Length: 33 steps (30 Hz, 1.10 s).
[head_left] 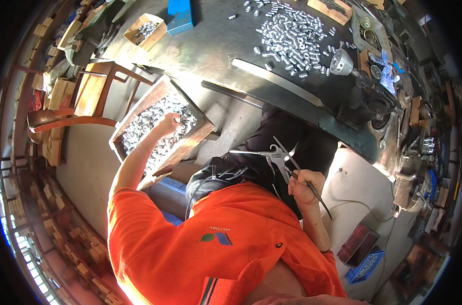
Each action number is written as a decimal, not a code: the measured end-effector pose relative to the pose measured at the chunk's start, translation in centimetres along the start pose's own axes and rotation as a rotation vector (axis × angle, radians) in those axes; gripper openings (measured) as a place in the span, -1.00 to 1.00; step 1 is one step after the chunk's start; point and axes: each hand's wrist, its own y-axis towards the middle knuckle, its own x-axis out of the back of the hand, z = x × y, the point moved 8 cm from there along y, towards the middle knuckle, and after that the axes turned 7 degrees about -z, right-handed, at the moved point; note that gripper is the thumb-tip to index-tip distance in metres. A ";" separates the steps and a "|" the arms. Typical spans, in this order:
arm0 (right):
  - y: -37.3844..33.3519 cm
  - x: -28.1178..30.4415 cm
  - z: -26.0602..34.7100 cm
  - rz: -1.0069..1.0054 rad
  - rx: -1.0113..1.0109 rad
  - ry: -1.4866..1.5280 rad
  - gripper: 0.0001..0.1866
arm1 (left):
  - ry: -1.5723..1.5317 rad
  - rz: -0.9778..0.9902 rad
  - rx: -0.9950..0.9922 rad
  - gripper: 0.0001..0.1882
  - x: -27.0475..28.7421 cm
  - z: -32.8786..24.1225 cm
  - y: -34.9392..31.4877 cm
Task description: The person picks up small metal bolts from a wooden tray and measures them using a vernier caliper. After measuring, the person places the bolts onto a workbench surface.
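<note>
My left hand (pixel 166 125) reaches over a wooden box (pixel 196 133) filled with small shiny metal parts (pixel 157 114). Its fingers close around one small cylindrical metal part (pixel 177 120), whose round end faces up. On the right, my right hand (pixel 307 184) is closed around a long, thin dark rod (pixel 320 200) with a tapered end, perhaps a file. A grey air blow gun (pixel 278 156) with a long nozzle is just beside that hand, above my dark trousers. Whether my right fingers also touch the blow gun's handle, I cannot tell.
Ahead stands a dark metal workbench (pixel 215 48) with a pile of metal parts (pixel 294 40), a small box of parts (pixel 145 31) and a blue block (pixel 179 16). A wooden chair (pixel 91 91) stands left; a blue bin (pixel 366 265) and red box (pixel 358 245) sit on the floor right.
</note>
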 end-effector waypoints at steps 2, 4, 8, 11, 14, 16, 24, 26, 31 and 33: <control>-0.1 0.0 -0.3 0.000 -0.007 0.013 -0.68 | -0.023 -0.020 0.003 -0.63 0.1 0.3 -0.7; -0.1 -0.1 -0.6 0.015 -0.013 0.031 -0.68 | -0.056 -0.039 -0.058 -0.62 -1.0 1.7 -0.9; 0.1 -0.6 -0.4 0.040 -0.007 -0.009 -0.68 | -0.075 -0.061 -0.152 -0.62 -3.5 2.1 -0.8; 0.3 -0.9 0.3 0.024 0.016 -0.039 -0.67 | 0.101 0.095 -0.073 -0.59 -2.0 -0.8 -2.1; 0.4 -1.2 0.4 0.036 0.017 -0.029 -0.66 | 0.005 -0.120 -0.186 -0.67 -0.1 0.7 -1.9; 0.1 -0.3 0.2 -0.019 0.007 -0.079 -0.64 | -0.196 -0.011 -0.034 -0.79 5.1 -8.6 -4.0; 2.4 -3.1 5.1 0.105 0.233 -0.097 -0.70 | -1.550 0.423 -0.107 -0.74 2.8 -25.6 -13.4; 2.7 -3.3 5.2 0.189 0.184 -0.017 -0.74 | -1.610 0.624 -0.155 -0.75 0.7 -29.0 -14.5; 2.8 -2.3 5.7 0.120 0.261 -0.114 -0.73 | -1.599 0.759 -0.140 -0.73 -1.2 -32.1 -15.2; 2.8 -2.5 5.4 0.124 0.263 -0.115 -0.72 | -1.582 0.769 -0.111 -0.70 -1.2 -32.0 -15.1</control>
